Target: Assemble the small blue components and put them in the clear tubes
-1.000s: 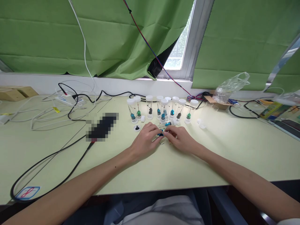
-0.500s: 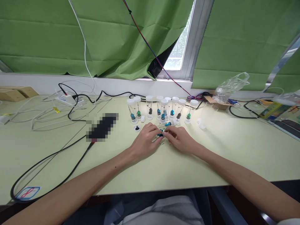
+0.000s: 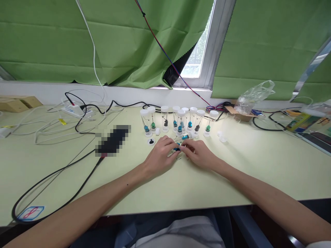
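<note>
My left hand [image 3: 161,152] rests low over the table, thumb and fingers pinched on a small blue-and-black part [image 3: 177,149]. Fingertips of my right hand [image 3: 198,152] meet it from the other side, closed together; whatever they pinch is hidden. Just below the fingers lies a small thin metal piece [image 3: 178,158]. Behind the hands, a clear tube [image 3: 185,136] with a blue part inside lies on its side. Several upright clear tubes with white caps, such as the front left tube [image 3: 146,123], hold blue, green or dark parts.
Left of my hands are a round white cap [image 3: 151,142] with a black piece and a blurred-out dark device [image 3: 113,139] on a black cable. White caps [image 3: 222,137] lie to the right. A cardboard box [image 3: 240,115] with a plastic bag stands farther back.
Almost nothing differs. Both hands stay in the same place, with only a very slight shift of the fingertips around the blue-and-black part.
</note>
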The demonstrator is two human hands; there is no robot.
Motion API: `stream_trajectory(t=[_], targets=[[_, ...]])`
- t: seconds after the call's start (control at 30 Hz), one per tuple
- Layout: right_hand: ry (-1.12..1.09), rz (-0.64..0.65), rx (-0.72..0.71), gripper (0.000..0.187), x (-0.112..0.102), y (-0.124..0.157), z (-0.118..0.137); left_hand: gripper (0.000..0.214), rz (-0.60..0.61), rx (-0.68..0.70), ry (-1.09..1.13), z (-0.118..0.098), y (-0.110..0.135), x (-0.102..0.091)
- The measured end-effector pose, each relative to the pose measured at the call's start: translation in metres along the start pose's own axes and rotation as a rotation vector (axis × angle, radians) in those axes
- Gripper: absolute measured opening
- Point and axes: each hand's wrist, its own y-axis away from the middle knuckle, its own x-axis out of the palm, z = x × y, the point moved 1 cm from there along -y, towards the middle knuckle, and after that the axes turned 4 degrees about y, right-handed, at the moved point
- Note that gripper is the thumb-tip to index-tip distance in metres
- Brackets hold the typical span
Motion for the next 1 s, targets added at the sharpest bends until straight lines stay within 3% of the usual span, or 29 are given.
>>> stream_trajectory(t=[0.4,0.6,0.8,1.0], targets=[[0.02,-0.021,0.006,0.043,-0.0014,0.0002,0.002,0.008,0.0,0.031,-0.006,-0.0016,-0.0006,-0.0011],[-0.065,-0.061,-0.003,0.02,-0.0034,0.0005,0.0069,0.01,-0.032,0.022,-0.026,0.0006,-0.0006,-0.0009],[-0.104,-0.08,-0.032,0.017,-0.0028,0.0005,0.0057,0.011,-0.037,0.012,-0.032,0.002,0.0003,-0.0004],[-0.029,-0.048,0.019,0.034,-0.0022,-0.0011,0.0037,0.01,-0.025,0.007,-0.021,-0.001,-0.0006,-0.0018]])
